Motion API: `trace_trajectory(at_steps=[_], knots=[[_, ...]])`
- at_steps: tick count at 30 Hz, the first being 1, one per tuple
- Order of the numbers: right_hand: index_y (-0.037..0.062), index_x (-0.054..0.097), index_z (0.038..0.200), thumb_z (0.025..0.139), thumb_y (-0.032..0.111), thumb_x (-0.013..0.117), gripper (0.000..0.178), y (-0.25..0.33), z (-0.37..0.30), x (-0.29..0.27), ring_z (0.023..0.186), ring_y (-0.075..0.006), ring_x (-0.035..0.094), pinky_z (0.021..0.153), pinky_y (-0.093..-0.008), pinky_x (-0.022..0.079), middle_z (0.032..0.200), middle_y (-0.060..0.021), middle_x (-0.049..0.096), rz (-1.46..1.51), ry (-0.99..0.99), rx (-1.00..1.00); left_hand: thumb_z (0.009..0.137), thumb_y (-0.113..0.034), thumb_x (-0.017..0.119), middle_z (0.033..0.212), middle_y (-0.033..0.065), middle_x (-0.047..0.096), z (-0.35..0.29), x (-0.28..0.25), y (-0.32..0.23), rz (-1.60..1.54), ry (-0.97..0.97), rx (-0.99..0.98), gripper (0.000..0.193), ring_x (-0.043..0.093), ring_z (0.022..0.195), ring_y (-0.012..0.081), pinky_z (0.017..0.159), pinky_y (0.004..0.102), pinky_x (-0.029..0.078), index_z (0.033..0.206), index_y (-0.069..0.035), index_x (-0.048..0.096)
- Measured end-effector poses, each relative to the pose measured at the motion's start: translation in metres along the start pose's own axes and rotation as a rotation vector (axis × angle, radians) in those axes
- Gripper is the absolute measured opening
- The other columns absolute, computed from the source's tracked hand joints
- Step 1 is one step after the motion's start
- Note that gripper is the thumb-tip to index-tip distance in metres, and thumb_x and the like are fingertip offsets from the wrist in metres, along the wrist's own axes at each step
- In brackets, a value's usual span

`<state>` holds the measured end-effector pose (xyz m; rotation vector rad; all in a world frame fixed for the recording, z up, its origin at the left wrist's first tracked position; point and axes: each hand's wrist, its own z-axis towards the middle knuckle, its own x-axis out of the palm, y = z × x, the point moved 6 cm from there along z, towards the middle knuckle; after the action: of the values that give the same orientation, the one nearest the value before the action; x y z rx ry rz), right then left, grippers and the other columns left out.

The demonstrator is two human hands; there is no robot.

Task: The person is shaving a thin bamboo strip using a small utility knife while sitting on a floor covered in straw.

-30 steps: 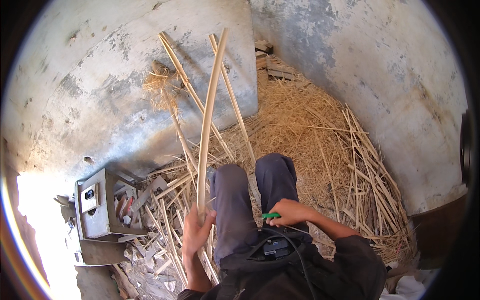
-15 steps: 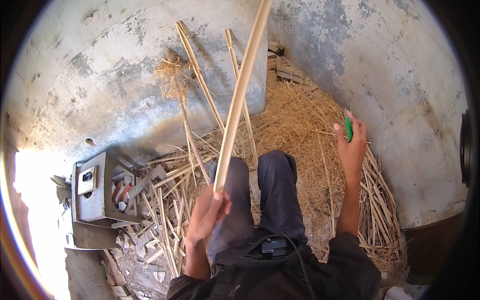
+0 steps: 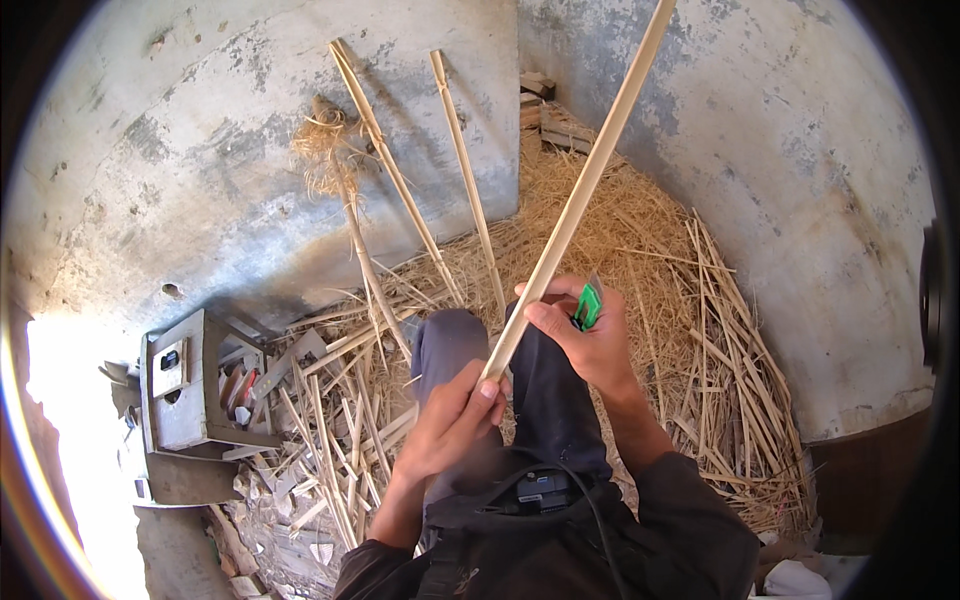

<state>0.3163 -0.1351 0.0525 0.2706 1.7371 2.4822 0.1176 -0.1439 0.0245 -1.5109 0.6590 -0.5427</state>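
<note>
My left hand is closed round the lower end of a long, pale split bamboo strip. The strip slants up and to the right, past the top edge of the view. In my right hand is a green-handled utility knife, its short blade pointing up from the fingers. Thumb and fingertips of that hand also touch the strip a little above my left hand. What the fingers do behind the strip is hidden. Both hands are over my dark-trousered knees.
Two bamboo lengths and a stick with a shaggy fibre top lean on the worn wall ahead. Shavings and split strips cover the floor. A wooden stool on its side holds odds and ends at the left.
My right hand has come in from the right with the knife and now touches the strip. The left hand and strip have shifted right.
</note>
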Motion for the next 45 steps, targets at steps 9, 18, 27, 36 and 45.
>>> trace_trajectory(at_steps=[9,18,27,36,45], knots=[[0.0001,0.076,0.117,0.095,0.014,0.082,0.027,0.011,0.004,0.001,0.06,0.0029,0.041,0.053,-0.0197,0.029,0.084,0.0039,0.071,-0.06,-0.004,-0.089,0.117,-0.028,0.045,0.081,-0.002,0.056,0.012,0.0,-0.014,0.022,-0.042,0.113,0.033,0.048,0.068,0.0043,0.061,0.0231,0.039,0.128,-0.002,0.063],[0.0039,0.07,0.107,0.097,0.033,0.079,0.032,0.021,-0.011,-0.001,0.068,-0.0204,0.068,0.059,-0.0321,0.052,0.088,-0.0075,0.068,-0.495,0.068,-0.461,0.117,-0.019,0.045,0.08,-0.0014,0.049,0.009,-0.003,-0.028,-0.022,-0.097,0.114,0.033,0.043,0.071,0.0077,0.066,0.0263,0.039,0.136,0.0,0.063],[0.0094,0.076,0.106,0.09,0.04,0.084,0.036,0.024,-0.021,0.019,0.06,-0.02,0.064,0.052,-0.0349,0.048,0.075,-0.0007,0.063,-0.758,0.107,-0.637,0.116,-0.019,0.044,0.082,0.0013,0.051,0.008,-0.005,-0.025,0.047,-0.122,0.089,0.028,0.045,0.075,0.0109,0.069,0.0288,0.041,0.127,-0.001,0.062],[0.0108,0.077,0.106,0.09,0.04,0.084,0.034,0.027,-0.023,0.023,0.056,-0.0173,0.06,0.051,-0.0338,0.046,0.072,0.0013,0.06,-0.773,0.075,-0.66,0.112,-0.012,0.049,0.089,0.0144,0.062,0.003,-0.006,-0.047,0.198,-0.218,0.125,0.032,0.056,0.078,0.0229,0.075,0.0371,0.047,0.14,0.0,0.059],[0.0107,0.078,0.111,0.089,0.04,0.084,0.037,0.031,-0.026,0.023,0.055,-0.0161,0.058,0.05,-0.0329,0.044,0.07,0.0016,0.059,-0.766,0.086,-0.7,0.109,-0.008,0.051,0.095,0.0193,0.065,0.001,-0.005,-0.048,0.22,-0.173,0.065,0.033,0.062,0.081,0.0317,0.076,0.0402,0.048,0.14,0.0,0.057]])
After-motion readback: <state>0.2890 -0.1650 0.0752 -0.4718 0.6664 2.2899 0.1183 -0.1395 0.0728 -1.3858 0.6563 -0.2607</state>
